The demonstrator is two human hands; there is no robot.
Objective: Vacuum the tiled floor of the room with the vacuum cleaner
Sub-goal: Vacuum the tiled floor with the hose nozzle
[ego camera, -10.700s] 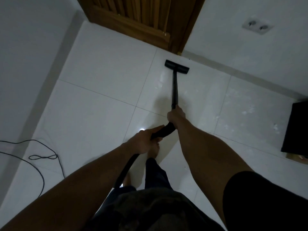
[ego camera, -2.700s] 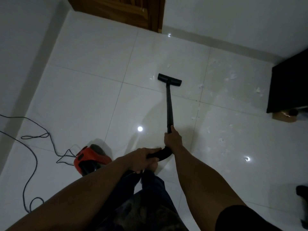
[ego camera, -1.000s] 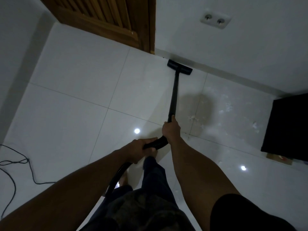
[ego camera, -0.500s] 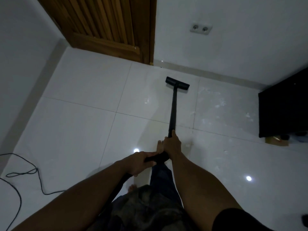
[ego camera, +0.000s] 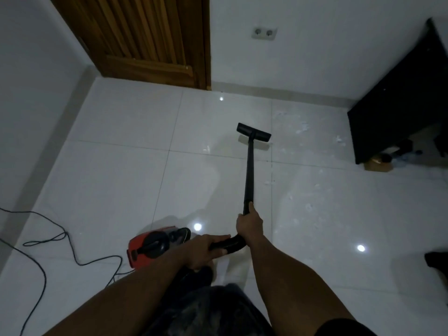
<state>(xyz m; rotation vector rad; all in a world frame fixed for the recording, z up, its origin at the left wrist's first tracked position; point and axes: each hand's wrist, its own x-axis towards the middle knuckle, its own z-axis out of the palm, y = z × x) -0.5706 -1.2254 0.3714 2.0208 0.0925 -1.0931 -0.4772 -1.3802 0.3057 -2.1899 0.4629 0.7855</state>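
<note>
- Head view: a person vacuums a white tiled floor, right hand wrapped round the lower end of the black wand, left hand gripping the curved handle where the hose bends, one finger lying along it.
- The two-handed hold appears to split the work: the forward hand steers and presses, the rear hand carries the hose and drives the stroke.
- The floor nozzle sits flat on the tile at arm's reach ahead, well short of the far wall, just beside a grout line.
- White scraps lie scattered on the tiles to the nozzle's right and back towards the person, which is probably where the next strokes belong; the tiles to the left look clean.
- The red canister rests on the floor close to the person's left side, near enough for the hose to reach, and its power cord loops across the tiles towards the left wall.
- The glossy tiles mirror ceiling lights as bright spots.
- A slatted wooden door stands in the far corner, a double wall socket to its right and a dark cabinet against the right side.
</note>
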